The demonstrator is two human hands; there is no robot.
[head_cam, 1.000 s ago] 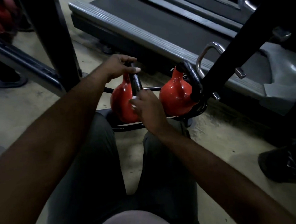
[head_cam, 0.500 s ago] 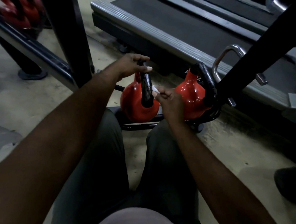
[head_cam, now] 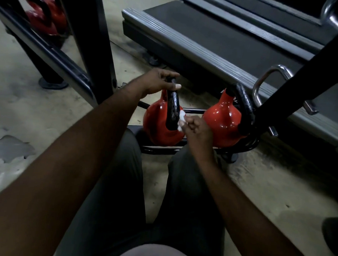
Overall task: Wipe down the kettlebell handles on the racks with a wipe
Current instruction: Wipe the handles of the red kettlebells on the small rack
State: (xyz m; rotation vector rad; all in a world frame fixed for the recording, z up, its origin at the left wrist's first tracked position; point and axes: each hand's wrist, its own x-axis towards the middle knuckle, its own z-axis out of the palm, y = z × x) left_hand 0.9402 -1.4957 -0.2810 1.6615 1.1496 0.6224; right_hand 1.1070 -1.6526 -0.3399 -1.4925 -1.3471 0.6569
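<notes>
Dim light, head view. I count 2 red kettlebells side by side on a low black rack (head_cam: pixel 159 149), just past the person's knees. The left hand (head_cam: pixel 156 83) grips the top of the black handle (head_cam: pixel 172 107) of the left kettlebell (head_cam: pixel 155 125), fingers curled over it, thumb across the front. The right hand (head_cam: pixel 197 128) pinches a small white wipe (head_cam: pixel 182 117) between thumb and fingertips. The wipe touches the handle's right edge, low down near the red body. The right kettlebell (head_cam: pixel 222 120) stands just beside the right hand, neither hand on it. A treadmill deck (head_cam: pixel 205 46) lies behind the rack. Upper left, what look like more red kettlebells (head_cam: pixel 47 18) sit behind a dark frame, too murky to be sure.
</notes>
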